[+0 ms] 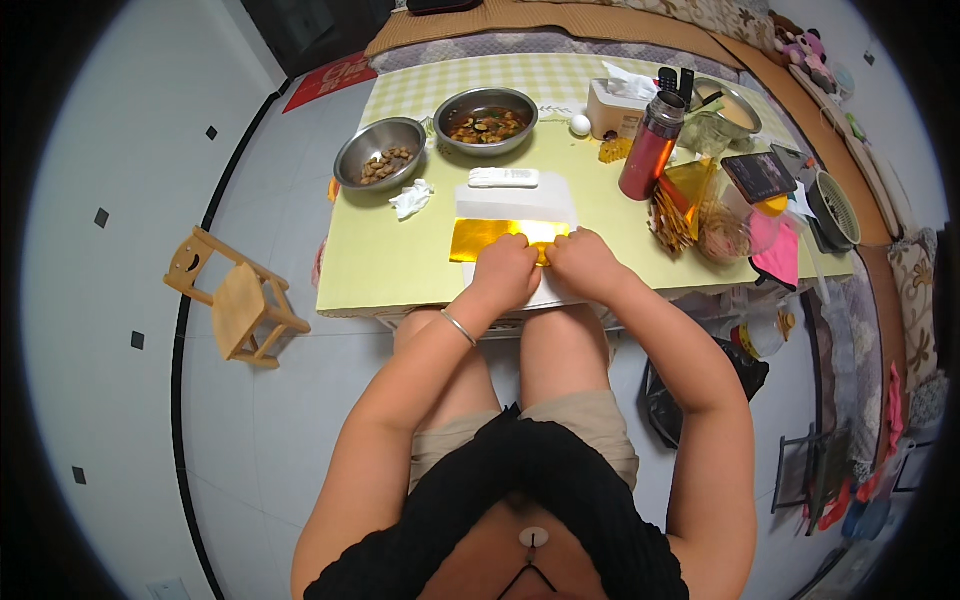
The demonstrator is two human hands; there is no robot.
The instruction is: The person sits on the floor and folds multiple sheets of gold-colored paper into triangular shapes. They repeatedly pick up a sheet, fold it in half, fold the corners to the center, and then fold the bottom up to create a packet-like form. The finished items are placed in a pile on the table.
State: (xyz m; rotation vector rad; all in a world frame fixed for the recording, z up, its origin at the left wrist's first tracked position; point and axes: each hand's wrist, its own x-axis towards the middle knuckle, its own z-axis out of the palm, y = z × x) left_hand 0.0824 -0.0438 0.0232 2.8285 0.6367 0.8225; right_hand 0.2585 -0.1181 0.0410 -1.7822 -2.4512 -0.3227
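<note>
A shiny gold foil sheet (478, 240) lies at the near edge of the table. My left hand (507, 270) and my right hand (584, 264) are side by side on its near right part, fingers bent and closed on the foil's edge. The exact grip of the fingertips is partly hidden by the hands themselves. Beneath the foil is a white sheet or board (545, 200), reaching past it on the far and near sides. A flat white oblong object (503, 178) rests at the far end of that board.
Left on the table (390, 265) are a metal bowl of brown nuts (384, 153), a bowl of food in liquid (486, 122) and a crumpled tissue (411, 200). Rightward stand a red flask (652, 150), a tissue box (612, 108), folded gold pieces (672, 222) and a phone (758, 177).
</note>
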